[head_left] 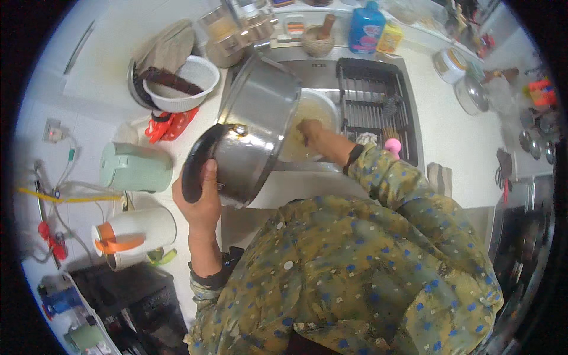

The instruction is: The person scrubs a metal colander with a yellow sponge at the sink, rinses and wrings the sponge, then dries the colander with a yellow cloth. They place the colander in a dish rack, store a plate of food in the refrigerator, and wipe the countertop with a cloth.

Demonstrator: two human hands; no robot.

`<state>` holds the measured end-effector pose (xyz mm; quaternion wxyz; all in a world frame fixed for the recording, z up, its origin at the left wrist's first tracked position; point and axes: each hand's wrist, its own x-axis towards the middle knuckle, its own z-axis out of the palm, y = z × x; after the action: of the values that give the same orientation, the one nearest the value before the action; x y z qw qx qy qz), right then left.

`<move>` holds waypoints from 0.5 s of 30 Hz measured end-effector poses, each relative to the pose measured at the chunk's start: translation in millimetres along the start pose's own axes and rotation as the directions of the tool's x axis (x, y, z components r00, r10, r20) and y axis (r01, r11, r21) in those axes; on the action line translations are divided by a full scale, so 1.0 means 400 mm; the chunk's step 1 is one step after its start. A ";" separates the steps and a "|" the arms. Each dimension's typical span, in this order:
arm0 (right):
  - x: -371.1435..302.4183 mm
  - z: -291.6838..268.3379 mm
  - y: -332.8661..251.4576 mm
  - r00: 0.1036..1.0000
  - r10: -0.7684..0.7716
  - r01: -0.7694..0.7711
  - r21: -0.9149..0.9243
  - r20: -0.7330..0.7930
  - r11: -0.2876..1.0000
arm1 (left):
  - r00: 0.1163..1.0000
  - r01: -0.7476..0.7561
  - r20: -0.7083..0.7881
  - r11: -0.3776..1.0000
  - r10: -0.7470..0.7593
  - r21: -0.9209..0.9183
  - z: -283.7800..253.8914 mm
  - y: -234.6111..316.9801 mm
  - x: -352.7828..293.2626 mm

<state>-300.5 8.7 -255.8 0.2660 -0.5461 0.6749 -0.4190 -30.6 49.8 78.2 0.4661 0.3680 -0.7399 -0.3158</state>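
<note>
My left hand (201, 198) is closed round the black handle of a large steel pot (260, 100), which it holds tilted on its side over the sink's left part. The pot's inside is turned away from view. Beyond its rim, a pale basin (333, 106) in the sink holds cloudy, yellowish-white contents. Over this basin my right hand (315, 135) points down, its fingers bent together at the contents. Whatever they hold is too small to make out.
A black dish rack (384, 68) occupies the sink's right side, with a pink round thing (392, 145) near it. Left stand a white colander (204, 89), a green jug (136, 167) and a white pitcher (148, 231). Behind the sink are a blue bottle (365, 29) and a mortar (318, 44).
</note>
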 end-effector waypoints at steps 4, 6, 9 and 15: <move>-0.035 0.160 -0.014 0.941 0.335 -0.339 0.106 0.054 0.935 | 0.970 -0.149 0.194 0.989 0.144 0.012 0.071 0.007 0.024; -0.073 0.158 -0.058 0.947 0.312 -0.321 0.144 0.082 0.936 | 0.907 -0.315 0.280 0.948 0.315 -0.048 0.130 0.007 0.040; -0.128 0.095 -0.131 0.959 0.263 -0.279 0.178 0.108 0.944 | 0.745 -0.516 0.441 0.851 0.501 -0.095 0.229 0.010 0.053; -0.203 -0.005 -0.208 0.977 0.189 -0.204 0.185 0.095 0.961 | 0.476 -0.648 0.520 0.683 0.709 -0.338 0.446 0.025 0.028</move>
<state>-238.1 82.8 -191.4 0.3837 -0.4637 0.6710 -0.4329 -201.0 67.8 26.3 0.3018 -0.1014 -0.9168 -0.2412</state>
